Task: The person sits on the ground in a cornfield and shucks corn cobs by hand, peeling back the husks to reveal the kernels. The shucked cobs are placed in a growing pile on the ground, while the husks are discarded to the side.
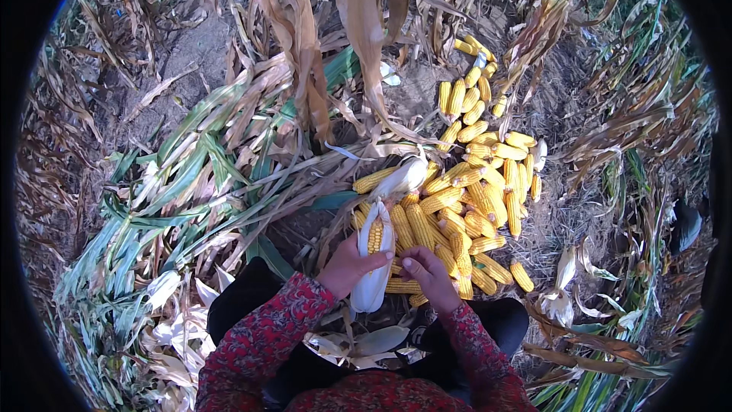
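Note:
My left hand grips an ear of corn in its pale husk, upright in the view, with the thumb across its front. The husk is parted at the upper half, and yellow kernels show there. Just right of the ear is my right hand, its fingers curled and thumb near the fingertips; whether it pinches a thin strip of husk, I cannot tell. Beyond and beside both hands lies a heap of husked yellow corn cobs. Another ear, still in a whitish husk, rests at the heap's left edge.
Cut green and dry corn stalks lie in a pile at left. Tall dry leaves hang at the top centre. Loose husks lie at lower left and beneath my arms. More husks are on the soil at right.

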Demonstrator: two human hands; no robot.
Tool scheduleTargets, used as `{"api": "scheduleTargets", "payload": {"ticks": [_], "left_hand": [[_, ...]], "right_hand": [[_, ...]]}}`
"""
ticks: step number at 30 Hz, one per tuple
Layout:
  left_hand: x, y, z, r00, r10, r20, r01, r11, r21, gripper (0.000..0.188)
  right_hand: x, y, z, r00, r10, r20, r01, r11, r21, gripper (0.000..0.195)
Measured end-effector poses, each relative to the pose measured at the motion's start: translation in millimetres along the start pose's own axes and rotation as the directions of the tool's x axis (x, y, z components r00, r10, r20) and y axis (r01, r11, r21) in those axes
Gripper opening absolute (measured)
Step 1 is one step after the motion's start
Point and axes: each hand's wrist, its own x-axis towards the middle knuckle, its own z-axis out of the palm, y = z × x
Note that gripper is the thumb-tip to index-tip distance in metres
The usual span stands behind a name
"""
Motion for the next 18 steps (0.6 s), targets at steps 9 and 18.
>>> {"api": "scheduleTargets", "payload": {"ticks": [9, 18], "left_hand": [[-2, -6, 1, 0.998, 0.052, 0.019, -0.054, 0.99, 0.128, 0.054], [-7, -11, 1, 0.992, 0.125, -0.007, -0.103, 0.846, 0.523, 0.064]], "right_hand": [[28, -25, 30, 0.958, -0.28, -0.067, 0.272, 0.957, -0.103, 0.024], [26, -35, 29, 0.955, -0.266, -0.135, 0.242, 0.956, -0.168, 0.017]]}}
